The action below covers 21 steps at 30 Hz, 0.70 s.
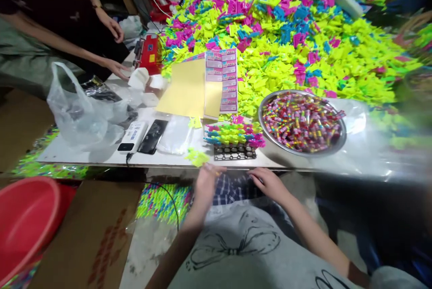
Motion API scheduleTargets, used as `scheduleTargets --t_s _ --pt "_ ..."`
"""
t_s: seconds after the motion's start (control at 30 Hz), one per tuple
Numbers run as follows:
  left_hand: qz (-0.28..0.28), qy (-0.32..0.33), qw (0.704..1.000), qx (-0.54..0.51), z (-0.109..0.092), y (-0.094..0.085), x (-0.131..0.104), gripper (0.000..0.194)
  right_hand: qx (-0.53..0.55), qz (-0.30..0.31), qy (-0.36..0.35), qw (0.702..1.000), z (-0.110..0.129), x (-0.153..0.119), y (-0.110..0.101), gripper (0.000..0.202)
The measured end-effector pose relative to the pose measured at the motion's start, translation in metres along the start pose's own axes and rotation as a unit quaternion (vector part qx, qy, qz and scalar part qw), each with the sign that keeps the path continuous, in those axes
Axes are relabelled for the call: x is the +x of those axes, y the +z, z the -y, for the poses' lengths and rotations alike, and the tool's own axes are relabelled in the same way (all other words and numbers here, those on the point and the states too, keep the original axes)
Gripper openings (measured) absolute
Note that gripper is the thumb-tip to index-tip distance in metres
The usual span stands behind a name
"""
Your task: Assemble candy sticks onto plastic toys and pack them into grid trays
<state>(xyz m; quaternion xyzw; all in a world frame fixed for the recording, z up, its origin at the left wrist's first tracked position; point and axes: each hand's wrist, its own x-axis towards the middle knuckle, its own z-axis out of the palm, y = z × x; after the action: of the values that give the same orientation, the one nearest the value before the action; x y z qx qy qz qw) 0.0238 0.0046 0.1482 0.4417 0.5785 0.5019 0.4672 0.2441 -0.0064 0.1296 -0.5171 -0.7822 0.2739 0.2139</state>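
Note:
At the table's front edge, my left hand [206,180] is closed on a yellow-green plastic piece [197,157]. My right hand [268,182] is bent at the same edge, to the right; whether anything is between its fingers is too small to tell. Just beyond my hands, a dark rack with round holes [235,152] lies on the white table [168,159]. Rows of yellow, blue and pink plastic pieces [232,135] sit at the rack, covering its rear part. A metal bowl [343,141] full of small wrapped candies [303,120] stands right of the rack.
A large heap of coloured plastic pieces [286,41] covers the table's back. Printed card sheets [229,82], clear bags [175,136], a dark phone [153,137], a white power bank [133,137] and a plastic bag [79,113] lie left. Another person's hands [113,28] are back left.

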Motion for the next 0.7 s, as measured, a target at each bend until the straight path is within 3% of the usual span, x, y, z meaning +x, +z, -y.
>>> scheduleTargets --t_s 0.1,0.37,0.5,0.7 --pt "-0.007 0.040 0.998 0.039 0.020 0.028 -0.001 0.027 -0.004 0.023 0.007 1.000 -0.001 -0.006 0.004 0.024" --pt "0.026 0.092 0.983 0.156 0.050 0.092 0.034 0.021 -0.003 0.017 0.026 1.000 -0.010 -0.026 0.015 0.026" --pt "0.026 0.125 0.956 0.265 0.056 0.104 0.045 0.025 0.007 0.025 0.043 0.999 -0.013 -0.029 0.020 0.025" --pt "0.013 0.176 0.905 0.386 0.057 0.106 0.052 0.028 0.021 0.015 0.049 0.998 -0.018 -0.034 0.022 0.025"
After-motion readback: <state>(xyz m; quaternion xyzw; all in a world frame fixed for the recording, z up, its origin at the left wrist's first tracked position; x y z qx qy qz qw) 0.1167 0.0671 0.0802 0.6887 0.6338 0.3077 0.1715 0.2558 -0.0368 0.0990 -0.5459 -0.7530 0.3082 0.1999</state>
